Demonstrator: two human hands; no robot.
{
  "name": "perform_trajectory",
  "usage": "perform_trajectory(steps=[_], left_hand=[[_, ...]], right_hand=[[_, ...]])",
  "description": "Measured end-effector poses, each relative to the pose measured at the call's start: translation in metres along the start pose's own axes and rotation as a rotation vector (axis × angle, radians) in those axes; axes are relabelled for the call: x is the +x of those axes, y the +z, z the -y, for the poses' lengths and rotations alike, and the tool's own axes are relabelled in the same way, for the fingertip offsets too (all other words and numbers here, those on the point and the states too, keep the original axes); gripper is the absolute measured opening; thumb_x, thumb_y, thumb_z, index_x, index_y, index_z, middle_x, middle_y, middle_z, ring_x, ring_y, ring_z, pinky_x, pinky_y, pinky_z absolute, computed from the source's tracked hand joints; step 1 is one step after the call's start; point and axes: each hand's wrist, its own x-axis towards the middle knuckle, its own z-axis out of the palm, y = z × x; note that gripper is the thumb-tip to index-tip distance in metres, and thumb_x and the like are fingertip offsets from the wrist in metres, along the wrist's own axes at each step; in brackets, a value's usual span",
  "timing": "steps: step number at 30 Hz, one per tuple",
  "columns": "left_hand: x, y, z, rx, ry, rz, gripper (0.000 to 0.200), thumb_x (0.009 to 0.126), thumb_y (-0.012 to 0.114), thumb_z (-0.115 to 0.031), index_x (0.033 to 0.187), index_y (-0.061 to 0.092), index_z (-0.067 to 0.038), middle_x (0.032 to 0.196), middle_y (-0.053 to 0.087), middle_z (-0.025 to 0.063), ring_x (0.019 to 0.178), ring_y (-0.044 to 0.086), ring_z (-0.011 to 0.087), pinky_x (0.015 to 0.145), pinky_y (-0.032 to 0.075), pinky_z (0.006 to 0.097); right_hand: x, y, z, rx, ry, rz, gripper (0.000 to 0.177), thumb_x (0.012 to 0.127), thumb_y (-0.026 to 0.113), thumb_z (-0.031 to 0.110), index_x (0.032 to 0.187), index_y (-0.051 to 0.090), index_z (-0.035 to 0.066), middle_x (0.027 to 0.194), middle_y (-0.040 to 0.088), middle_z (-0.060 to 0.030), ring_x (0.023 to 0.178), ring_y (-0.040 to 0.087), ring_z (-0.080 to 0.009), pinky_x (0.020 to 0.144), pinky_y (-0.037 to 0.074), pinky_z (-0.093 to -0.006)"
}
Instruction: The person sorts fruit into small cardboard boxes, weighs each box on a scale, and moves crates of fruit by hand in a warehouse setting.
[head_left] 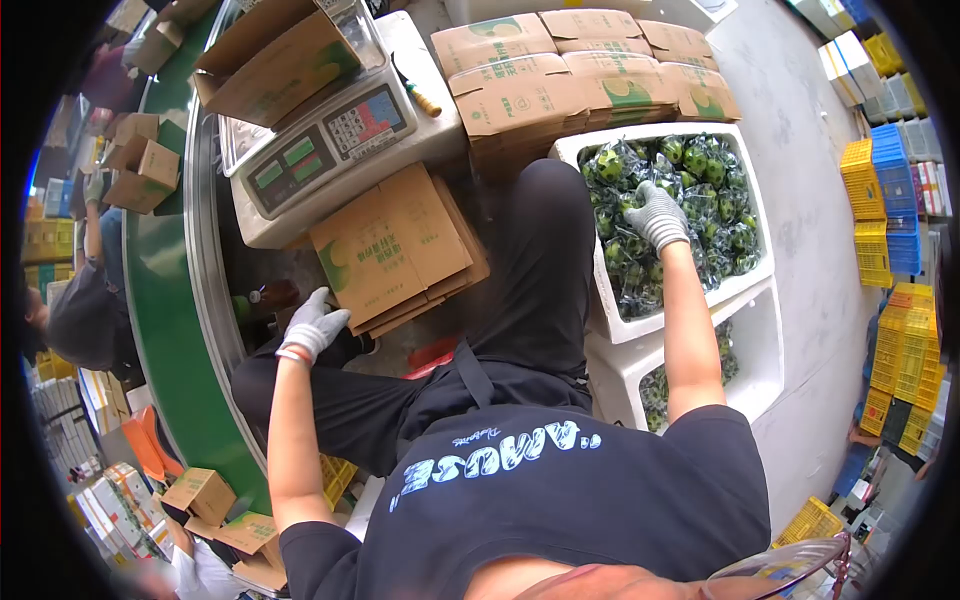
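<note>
My right hand (658,215), in a grey-white knit glove, reaches into a white foam box (765,235) full of green fruit (705,165) in clear plastic wrapping. Its fingers curl around one wrapped fruit, mostly hidden beneath them. My left hand (313,325), gloved alike, is at the lower left corner of a small stack of flattened cardboard cartons (395,245). Its fingers are apart, and I see nothing held in them. Under the full box, a second foam box (765,350) shows more wrapped fruit.
A digital scale (320,150) bears an open carton (280,65). Bundled flat cartons (525,95) stand ahead of my knee. A green conveyor belt (165,280) runs along the left, with co-workers (85,310) beyond it. Yellow crates (905,340) are stacked at far right.
</note>
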Motion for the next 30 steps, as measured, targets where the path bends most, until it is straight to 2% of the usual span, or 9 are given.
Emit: perform_trajectory(steps=[2, 5, 10, 13, 18, 22, 25, 27, 30], left_hand=[[0.047, 0.030, 0.007, 0.000, -0.139, 0.007, 0.068, 0.065, 0.067, -0.041, 0.117, 0.050, -0.001, 0.113, 0.059, 0.0230, 0.108, 0.056, 0.0360, 0.092, 0.044, 0.0372], [0.103, 0.105, 0.029, -0.091, -0.305, -0.089, 0.110, 0.065, 0.069, -0.048, 0.136, 0.012, 0.013, 0.127, 0.049, 0.0272, 0.115, 0.052, 0.0348, 0.095, 0.043, 0.0339], [0.079, 0.054, -0.002, -0.106, -0.382, 0.118, 0.110, 0.066, 0.068, -0.043, 0.137, 0.005, 0.013, 0.127, 0.048, 0.0279, 0.115, 0.052, 0.0340, 0.096, 0.042, 0.0343], [0.066, 0.042, -0.009, 0.001, -0.351, -0.075, 0.095, 0.069, 0.067, -0.044, 0.138, 0.020, 0.003, 0.118, 0.055, 0.0264, 0.108, 0.057, 0.0314, 0.091, 0.046, 0.0386], [0.032, -0.051, -0.037, -0.061, -0.115, -0.055, 0.065, 0.075, 0.062, -0.046, 0.121, 0.050, -0.003, 0.111, 0.060, 0.0217, 0.103, 0.057, 0.0363, 0.088, 0.046, 0.0408], [0.026, -0.138, -0.040, -0.062, -0.019, -0.381, 0.060, 0.077, 0.061, -0.045, 0.121, 0.054, -0.006, 0.114, 0.059, 0.0203, 0.108, 0.055, 0.0329, 0.092, 0.043, 0.0381], [0.060, -0.165, -0.029, -0.227, 0.019, -0.610, 0.058, 0.077, 0.063, -0.042, 0.124, 0.053, -0.009, 0.109, 0.063, 0.0163, 0.100, 0.060, 0.0314, 0.086, 0.047, 0.0368], [0.071, -0.164, -0.029, -0.350, 0.028, -0.635, 0.056, 0.078, 0.064, -0.039, 0.124, 0.053, -0.010, 0.109, 0.062, 0.0158, 0.100, 0.060, 0.0297, 0.087, 0.047, 0.0358], [0.071, -0.158, -0.041, -0.423, 0.123, -0.639, 0.053, 0.078, 0.066, -0.032, 0.124, 0.053, -0.009, 0.110, 0.062, 0.0145, 0.098, 0.061, 0.0275, 0.087, 0.047, 0.0344]], right_hand=[[0.007, 0.002, -0.002, 0.008, -0.069, -0.023, 0.052, 0.068, 0.071, 0.036, 0.112, 0.058, 0.011, 0.110, 0.062, -0.0147, 0.104, 0.059, -0.0315, 0.089, 0.047, -0.0400], [0.009, 0.018, 0.031, -0.180, 0.075, -0.085, 0.058, 0.069, 0.070, 0.042, 0.114, 0.056, 0.008, 0.112, 0.061, -0.0175, 0.105, 0.058, -0.0314, 0.090, 0.047, -0.0400], [0.029, 0.013, 0.006, 0.154, 0.012, -0.113, 0.057, 0.056, 0.073, 0.033, 0.104, 0.058, 0.005, 0.096, 0.064, -0.0192, 0.091, 0.062, -0.0328, 0.083, 0.048, -0.0382], [0.050, 0.031, -0.009, 0.296, -0.022, -0.134, 0.063, 0.056, 0.075, 0.027, 0.110, 0.053, 0.004, 0.100, 0.063, -0.0197, 0.093, 0.061, -0.0310, 0.087, 0.046, -0.0371], [0.054, 0.037, 0.005, 0.102, -0.070, -0.434, 0.109, 0.044, 0.086, 0.033, 0.134, 0.034, 0.002, 0.126, 0.048, -0.0236, 0.118, 0.046, -0.0352, 0.101, 0.037, -0.0388], [0.058, 0.002, 0.014, 0.458, -0.312, -0.108, 0.101, 0.051, 0.087, 0.018, 0.136, 0.034, 0.002, 0.128, 0.050, -0.0187, 0.117, 0.049, -0.0277, 0.099, 0.039, -0.0342], [0.105, 0.027, 0.013, 0.383, -0.099, -0.032, 0.079, 0.058, 0.080, 0.019, 0.126, 0.044, -0.001, 0.116, 0.058, -0.0175, 0.106, 0.056, -0.0255, 0.091, 0.043, -0.0336], [0.087, 0.027, 0.042, 0.216, 0.059, -0.225, 0.069, 0.060, 0.074, 0.027, 0.120, 0.049, 0.002, 0.109, 0.060, -0.0195, 0.101, 0.058, -0.0296, 0.088, 0.044, -0.0349], [0.066, 0.019, 0.045, 0.078, -0.152, -0.291, 0.050, 0.060, 0.073, 0.022, 0.104, 0.056, 0.004, 0.101, 0.061, -0.0189, 0.094, 0.059, -0.0319, 0.085, 0.046, -0.0371]])
